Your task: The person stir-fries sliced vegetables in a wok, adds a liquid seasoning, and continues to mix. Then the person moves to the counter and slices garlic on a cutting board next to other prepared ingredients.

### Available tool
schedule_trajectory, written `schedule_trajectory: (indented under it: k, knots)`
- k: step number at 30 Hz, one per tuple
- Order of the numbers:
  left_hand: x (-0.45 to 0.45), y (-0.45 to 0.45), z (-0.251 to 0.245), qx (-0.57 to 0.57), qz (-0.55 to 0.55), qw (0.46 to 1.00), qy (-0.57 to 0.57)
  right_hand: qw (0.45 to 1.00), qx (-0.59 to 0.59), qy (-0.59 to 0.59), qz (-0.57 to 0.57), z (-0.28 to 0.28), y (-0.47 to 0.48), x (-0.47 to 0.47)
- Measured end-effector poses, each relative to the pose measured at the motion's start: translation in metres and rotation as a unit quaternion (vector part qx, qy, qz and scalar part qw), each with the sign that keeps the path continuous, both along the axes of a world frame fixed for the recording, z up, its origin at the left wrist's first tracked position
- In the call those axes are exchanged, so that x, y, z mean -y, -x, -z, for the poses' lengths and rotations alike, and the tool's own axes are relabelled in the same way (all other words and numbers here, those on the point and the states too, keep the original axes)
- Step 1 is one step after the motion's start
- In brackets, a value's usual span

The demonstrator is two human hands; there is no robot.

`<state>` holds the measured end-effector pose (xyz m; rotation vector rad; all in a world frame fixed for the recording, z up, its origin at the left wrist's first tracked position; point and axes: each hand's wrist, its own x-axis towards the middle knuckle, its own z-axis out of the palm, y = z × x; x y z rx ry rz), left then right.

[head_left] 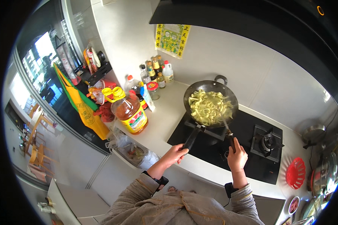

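Observation:
A dark wok [187, 101] sits over the left burner of the black gas hob [208, 149], tilted a little. Sliced pale green vegetables [209, 107] fill much of it. My left hand [175, 154] is closed around the wok's long black handle [192, 140]. In my right hand [237, 158] is the dark brown handle of a cooking utensil [226, 126]. Its metal shaft reaches down into the near right side of the wok, and the working end is hidden among the vegetables.
Left of the hob stand a large cooking oil bottle [131, 111] and several seasoning bottles [155, 69]. An open waste bin [135, 153] hangs at the counter's front. A red basket [295, 173] lies right of the hob. The black range hood [242, 28] overhangs the back.

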<state>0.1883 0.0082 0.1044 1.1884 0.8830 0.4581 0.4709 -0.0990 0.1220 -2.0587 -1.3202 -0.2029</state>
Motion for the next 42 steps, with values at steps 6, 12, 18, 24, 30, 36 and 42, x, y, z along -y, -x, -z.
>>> schedule_trajectory:
  k: [6, 12, 18, 24, 30, 36, 42]
  knots:
    - [0.015, 0.0, 0.013, -0.009, -0.065, 0.998, -0.021, 0.998, -0.022, -0.001, -0.052, 0.006, 0.01, -0.012]
    - [0.021, 0.003, 0.012, -0.036, -0.062, 0.997, -0.037, 0.985, -0.109, 0.041, -0.128, 0.005, 0.051, -0.008]
    - [0.011, 0.023, 0.013, -0.036, -0.017, 0.995, -0.093, 0.984, -0.123, -0.026, -0.128, 0.01, 0.059, 0.011]
    - [-0.04, 0.107, 0.035, -0.021, -0.094, 0.989, -0.11, 0.992, -0.084, -0.087, -0.036, 0.005, 0.085, 0.032]
    - [-0.126, 0.178, 0.049, 0.015, -0.049, 0.992, -0.114, 0.989, -0.092, -0.109, -0.049, -0.033, 0.2, 0.001]
    - [-0.178, 0.209, 0.097, 0.037, -0.058, 0.948, -0.311, 0.977, -0.078, -0.041, -0.193, -0.045, 0.31, -0.066]
    - [-0.171, 0.24, 0.091, 0.08, -0.055, 0.944, -0.316, 0.968, -0.085, 0.001, -0.237, -0.025, 0.353, -0.1]
